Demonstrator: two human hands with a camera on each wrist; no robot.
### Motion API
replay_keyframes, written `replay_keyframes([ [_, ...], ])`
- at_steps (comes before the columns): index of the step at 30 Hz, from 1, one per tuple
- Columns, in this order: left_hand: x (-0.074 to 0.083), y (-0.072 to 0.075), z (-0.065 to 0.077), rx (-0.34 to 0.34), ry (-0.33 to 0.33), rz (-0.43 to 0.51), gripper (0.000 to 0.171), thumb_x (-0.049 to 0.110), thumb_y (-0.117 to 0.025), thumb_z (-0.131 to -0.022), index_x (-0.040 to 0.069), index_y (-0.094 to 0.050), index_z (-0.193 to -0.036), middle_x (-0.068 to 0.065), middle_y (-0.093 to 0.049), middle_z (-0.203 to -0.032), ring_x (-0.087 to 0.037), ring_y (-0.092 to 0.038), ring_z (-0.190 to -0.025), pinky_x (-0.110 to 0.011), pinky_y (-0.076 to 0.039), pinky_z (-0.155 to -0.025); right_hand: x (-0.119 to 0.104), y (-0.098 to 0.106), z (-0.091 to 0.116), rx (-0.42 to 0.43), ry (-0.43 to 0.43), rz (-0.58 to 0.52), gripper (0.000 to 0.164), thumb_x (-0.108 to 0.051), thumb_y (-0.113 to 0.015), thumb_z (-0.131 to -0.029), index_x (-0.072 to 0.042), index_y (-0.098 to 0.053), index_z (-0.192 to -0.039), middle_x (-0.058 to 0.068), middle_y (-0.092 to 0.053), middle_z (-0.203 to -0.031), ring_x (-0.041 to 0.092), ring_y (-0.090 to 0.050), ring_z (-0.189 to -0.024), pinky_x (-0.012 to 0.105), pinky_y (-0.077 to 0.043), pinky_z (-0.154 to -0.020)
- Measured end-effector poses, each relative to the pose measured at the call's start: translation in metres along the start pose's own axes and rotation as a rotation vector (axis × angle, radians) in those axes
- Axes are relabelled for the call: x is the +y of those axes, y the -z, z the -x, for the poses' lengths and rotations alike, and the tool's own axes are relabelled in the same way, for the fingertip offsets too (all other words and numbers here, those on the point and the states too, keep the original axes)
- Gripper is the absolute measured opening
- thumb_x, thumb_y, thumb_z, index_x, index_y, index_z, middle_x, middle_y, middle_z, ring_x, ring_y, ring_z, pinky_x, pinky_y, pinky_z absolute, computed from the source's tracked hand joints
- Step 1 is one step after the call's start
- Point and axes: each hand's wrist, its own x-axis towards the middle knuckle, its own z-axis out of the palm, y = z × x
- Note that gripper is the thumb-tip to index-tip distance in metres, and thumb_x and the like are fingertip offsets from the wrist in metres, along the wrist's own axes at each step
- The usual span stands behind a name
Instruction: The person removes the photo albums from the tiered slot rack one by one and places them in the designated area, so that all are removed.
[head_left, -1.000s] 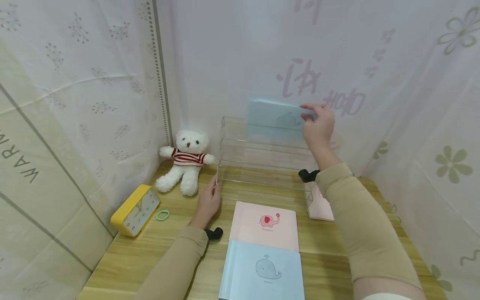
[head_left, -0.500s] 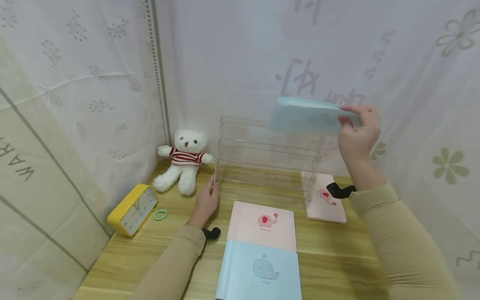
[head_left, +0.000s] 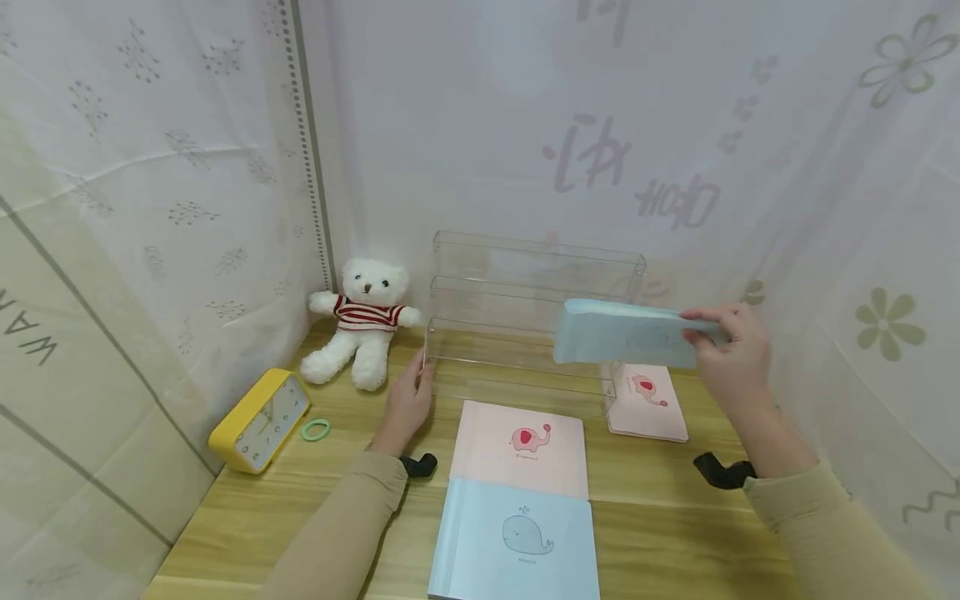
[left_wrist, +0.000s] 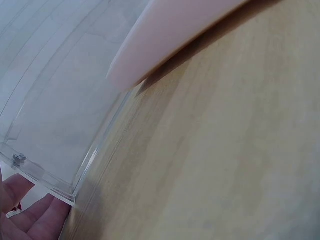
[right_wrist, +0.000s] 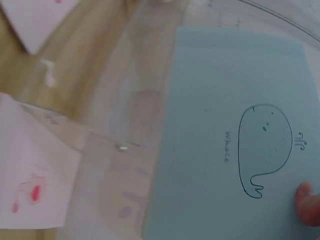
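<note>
My right hand [head_left: 735,358] pinches a light blue notebook [head_left: 622,333] by its right end, between thumb and fingers. Its cover bears a whale drawing, clear in the right wrist view, where only a fingertip [right_wrist: 307,205] shows. The notebook is held in the air before the right part of a clear acrylic tiered rack [head_left: 517,325]. At the rack's lower left corner, my left hand [head_left: 408,400] holds the side edge; in the left wrist view its fingers [left_wrist: 47,220] lie against that edge. A pink elephant notebook [head_left: 648,404] lies by the rack's right end.
A larger pink elephant book [head_left: 525,446] and a blue whale book [head_left: 517,542] lie in front of the rack. To the left are a white teddy bear [head_left: 367,325], a yellow clock [head_left: 258,421] and a green ring [head_left: 315,430]. Curtains surround the wooden table [head_left: 675,517].
My right hand has carried the blue notebook from above the rack's top tier to the right, then down in front of its right end. The left hand has stayed at the rack's side.
</note>
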Motion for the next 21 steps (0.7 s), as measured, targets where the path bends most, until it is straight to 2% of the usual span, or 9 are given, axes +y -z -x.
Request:
replay_keyframes([
  [1,-0.002,0.0,-0.001,0.002,-0.003,-0.006,0.056,0.043,-0.043,-0.119,0.017,-0.049,-0.167,-0.027,-0.069,-0.148,-0.049,-0.073,-0.127,-0.069,-0.056,-0.104,0.004,0.002,0.007,-0.019,-0.009,0.015,0.016,0.015,-0.079,-0.09,0.004,-0.083,-0.101,0.013,-0.063,-0.097,-0.011,-0.045,-0.093,0.015,-0.035,-0.08],
  [4,-0.005,-0.001,-0.001,0.003,-0.004,-0.009,0.055,0.044,-0.044,-0.119,0.02,-0.05,-0.167,-0.024,-0.07,-0.148,-0.047,-0.073,-0.127,-0.068,-0.056,-0.105,0.016,0.01,0.027,-0.071,-0.037,0.046,0.017,0.014,-0.079,-0.091,0.003,-0.084,-0.102,0.013,-0.061,-0.098,-0.011,-0.045,-0.093,0.012,-0.036,-0.081],
  [9,-0.011,-0.003,-0.002,0.006,-0.017,-0.005,0.056,0.045,-0.043,-0.119,0.02,-0.049,-0.168,-0.024,-0.071,-0.147,-0.047,-0.074,-0.125,-0.067,-0.057,-0.105,0.041,0.027,0.051,-0.149,-0.06,0.087,0.017,0.011,-0.082,-0.09,0.0,-0.083,-0.102,0.005,-0.059,-0.094,-0.011,-0.046,-0.089,0.006,-0.037,-0.076],
  [12,-0.015,-0.006,-0.004,-0.006,-0.013,-0.015,0.057,0.048,-0.041,-0.119,0.021,-0.047,-0.169,-0.024,-0.069,-0.149,-0.048,-0.073,-0.127,-0.069,-0.055,-0.106,0.056,0.041,0.062,-0.203,-0.064,0.11,0.019,0.01,-0.083,-0.089,-0.003,-0.083,-0.104,0.001,-0.058,-0.093,-0.008,-0.046,-0.084,0.009,-0.038,-0.07],
  [16,-0.033,-0.013,-0.008,-0.02,0.003,-0.037,0.059,0.054,-0.039,-0.118,0.027,-0.045,-0.17,-0.02,-0.07,-0.15,-0.043,-0.073,-0.129,-0.065,-0.057,-0.108,0.073,0.057,0.075,-0.275,-0.081,0.138,0.023,0.01,-0.083,-0.09,-0.005,-0.082,-0.108,0.002,-0.061,-0.096,-0.003,-0.044,-0.08,0.015,-0.039,-0.064],
  [18,-0.038,-0.014,-0.009,-0.026,0.019,-0.03,0.061,0.057,-0.039,-0.117,0.028,-0.045,-0.17,-0.018,-0.071,-0.149,-0.042,-0.073,-0.13,-0.064,-0.057,-0.108,0.082,0.061,0.079,-0.305,-0.067,0.154,0.025,0.01,-0.084,-0.088,-0.006,-0.083,-0.107,0.004,-0.065,-0.097,-0.009,-0.045,-0.083,0.014,-0.039,-0.064],
  [19,-0.034,-0.012,-0.008,-0.032,0.021,-0.018,0.06,0.055,-0.039,-0.118,0.026,-0.044,-0.17,-0.019,-0.071,-0.149,-0.044,-0.073,-0.13,-0.066,-0.057,-0.108,0.086,0.063,0.082,-0.321,-0.057,0.153,0.026,0.011,-0.085,-0.087,-0.007,-0.083,-0.106,0.004,-0.067,-0.098,-0.011,-0.046,-0.084,0.014,-0.04,-0.064],
  [21,-0.037,-0.012,-0.009,-0.024,0.001,-0.016,0.059,0.054,-0.039,-0.118,0.026,-0.045,-0.17,-0.017,-0.073,-0.147,-0.042,-0.075,-0.127,-0.063,-0.058,-0.105,0.093,0.065,0.086,-0.36,-0.037,0.152,0.028,0.013,-0.085,-0.086,-0.008,-0.083,-0.105,0.006,-0.07,-0.1,-0.018,-0.048,-0.091,0.009,-0.042,-0.069],
])
